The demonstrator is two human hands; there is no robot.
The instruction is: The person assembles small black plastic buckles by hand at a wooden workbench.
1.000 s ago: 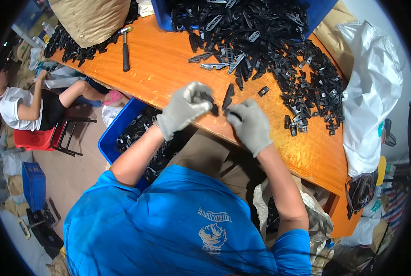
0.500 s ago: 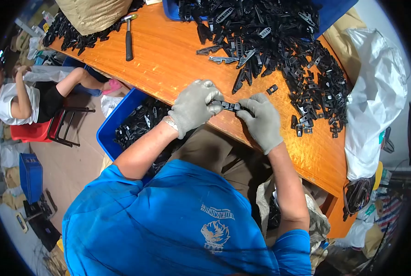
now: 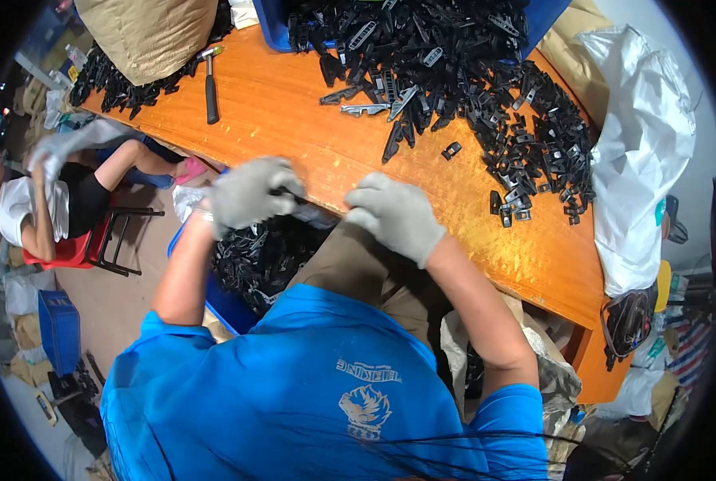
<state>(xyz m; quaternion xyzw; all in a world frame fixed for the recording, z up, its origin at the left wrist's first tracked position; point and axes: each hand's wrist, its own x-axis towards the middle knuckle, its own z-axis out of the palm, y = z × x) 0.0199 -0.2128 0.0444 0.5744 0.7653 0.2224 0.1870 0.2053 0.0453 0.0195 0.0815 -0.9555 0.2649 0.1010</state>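
My left hand (image 3: 254, 196), in a grey glove, is over the blue bin (image 3: 221, 313) beside the table's front edge. Its fingers are closed on a dark plastic part (image 3: 291, 195), smeared by motion. The bin holds many black plastic parts (image 3: 254, 260). At the table's edge is my right hand (image 3: 395, 216), gloved too, with its fingers curled together; whatever they may hold is hidden. A single small black clip (image 3: 451, 151) lies apart on the table, beyond my right hand.
A heap of long black parts (image 3: 422, 72) spills from a blue tub (image 3: 276, 32) at the back. Small black clips (image 3: 534, 160) are piled to the right. A hammer (image 3: 211, 88) lies at the left near a brown sack (image 3: 149, 40). Someone sits on a red chair (image 3: 97, 238).
Both hands were together on a black part over the table edge. My left hand has moved left over the bin with a dark part; my right hand has come away, slightly left and nearer.
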